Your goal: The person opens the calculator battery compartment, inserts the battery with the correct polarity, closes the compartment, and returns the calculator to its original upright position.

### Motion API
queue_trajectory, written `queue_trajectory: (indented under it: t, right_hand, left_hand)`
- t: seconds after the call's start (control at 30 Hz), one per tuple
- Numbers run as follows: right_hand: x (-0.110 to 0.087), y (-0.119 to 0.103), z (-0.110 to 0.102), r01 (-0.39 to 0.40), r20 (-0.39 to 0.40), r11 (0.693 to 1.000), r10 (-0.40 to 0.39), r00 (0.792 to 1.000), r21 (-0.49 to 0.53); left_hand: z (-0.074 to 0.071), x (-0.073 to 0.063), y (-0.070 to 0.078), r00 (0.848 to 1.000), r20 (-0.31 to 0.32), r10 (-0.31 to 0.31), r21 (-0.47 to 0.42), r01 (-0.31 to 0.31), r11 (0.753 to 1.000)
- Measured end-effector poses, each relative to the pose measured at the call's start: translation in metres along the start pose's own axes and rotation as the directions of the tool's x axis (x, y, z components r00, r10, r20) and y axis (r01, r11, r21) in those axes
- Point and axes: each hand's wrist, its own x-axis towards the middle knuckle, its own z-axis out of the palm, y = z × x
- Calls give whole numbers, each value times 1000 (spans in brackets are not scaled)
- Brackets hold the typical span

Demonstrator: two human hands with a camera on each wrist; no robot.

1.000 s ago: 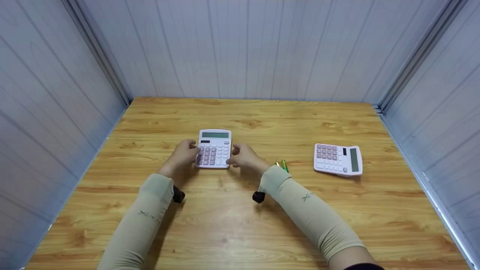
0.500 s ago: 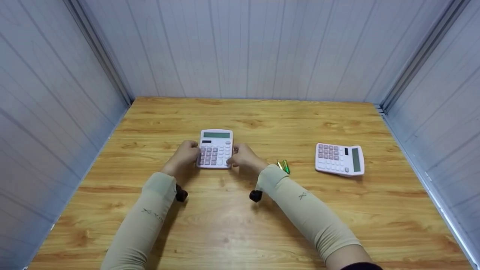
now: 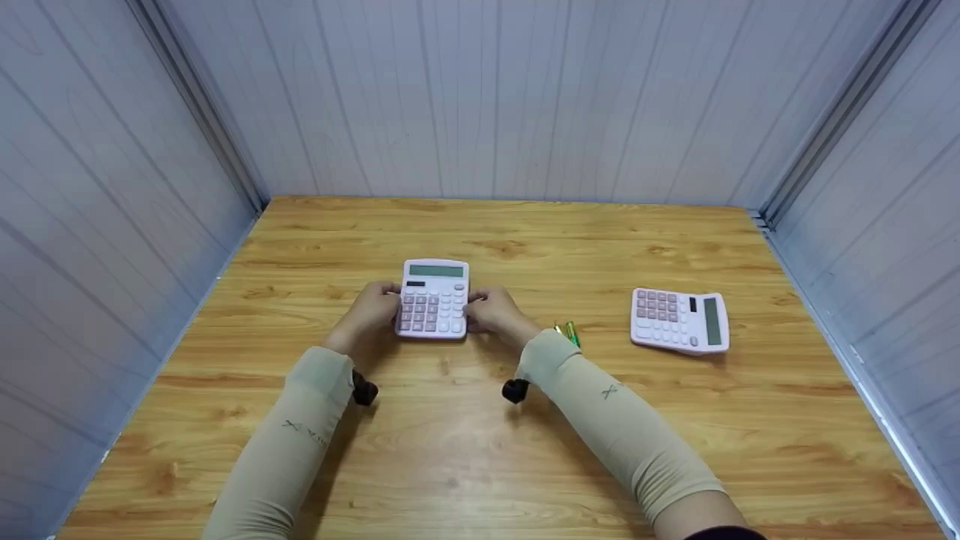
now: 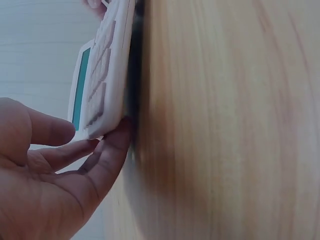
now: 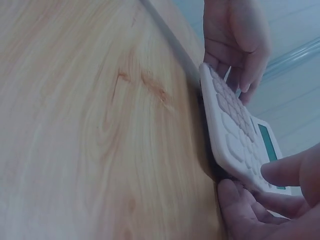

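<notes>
A pale pink calculator (image 3: 435, 281) lies face up near the middle of the wooden table, its display at the far end. My left hand (image 3: 371, 311) holds its left edge; in the left wrist view the fingers (image 4: 112, 150) reach under that edge and the thumb is at the upper side. On the opposite edge, my right hand (image 3: 495, 311) grips with the thumb (image 5: 282, 172) over the keys and fingertips tucked below. A dark gap shows under the calculator's near end in the right wrist view. Its underside is hidden.
A second pink calculator (image 3: 679, 320) rests turned sideways at the right. Two small green batteries (image 3: 573, 334) lie just beyond my right wrist, partly hidden by the sleeve. Panelled walls (image 3: 480, 97) enclose the wooden table (image 3: 450, 450) at the back and sides.
The calculator between my hands has shifted slightly to the right. My right thumb has moved from its lower right corner up along the right edge. The second calculator and the batteries stay put.
</notes>
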Motion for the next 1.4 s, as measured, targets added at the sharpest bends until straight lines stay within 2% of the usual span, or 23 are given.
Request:
queue_trajectory:
  t: [0.07,0.27,0.4,0.63,0.8,1.07,1.4]
  right_hand:
    - [0,1,-1,2,-15,1000,-1,1000,28]
    - [0,0,-5,13,-49,991,-7,999,131]
    - [0,-2,-9,31,-81,990,-20,997,135]
    - [-6,-11,-18,51,-103,993,-41,994,103]
    - [-10,-15,-23,81,-114,993,-71,991,90]
    - [-16,-16,-33,128,-143,990,-119,983,58]
    - [-27,-20,-51,141,-146,988,-131,980,59]
  left_hand:
    - [2,-1,1,1000,-9,11,-14,-11,1000]
    - [5,-2,7,999,8,31,-163,-29,986]
    - [5,-2,12,999,12,34,-224,-30,974]
    - [10,-4,26,999,-11,49,-244,-50,968]
    - [15,-5,30,998,-32,61,-309,-68,949]
    - [26,-8,37,989,-60,134,-372,-147,916]
    - [36,-9,48,989,-47,143,-373,-150,916]
